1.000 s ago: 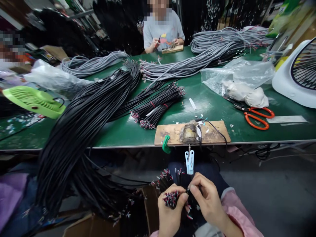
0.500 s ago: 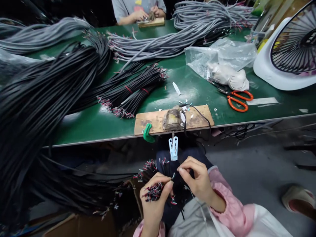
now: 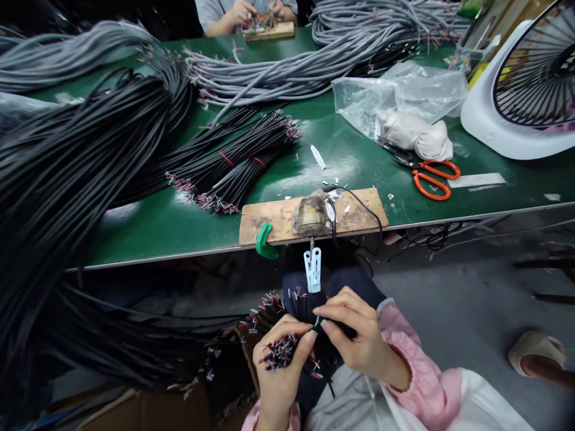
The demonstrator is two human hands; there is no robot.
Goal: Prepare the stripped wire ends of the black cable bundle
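My left hand is closed around a bundle of thin black cables, whose red, white and dark wire ends stick out of the fist. Its thumb and forefinger pinch a single cable apart from the rest. At that cable's pale wire end, the thumb and forefinger of my right hand come together from the other side. Just beyond the hands, a light blue clothespin hangs on the metal shaft of a small motor, which is fixed to a wooden board at the table edge.
A green clamp grips the board. Orange-handled scissors, a plastic bag and a white fan are on the right. Black cables drape off the table's left side. Across the table, a person's hands work at another board.
My right hand has moved left, its fingertips now meeting the wire end at my left hand. The view has shifted slightly. The hands across the table have moved.
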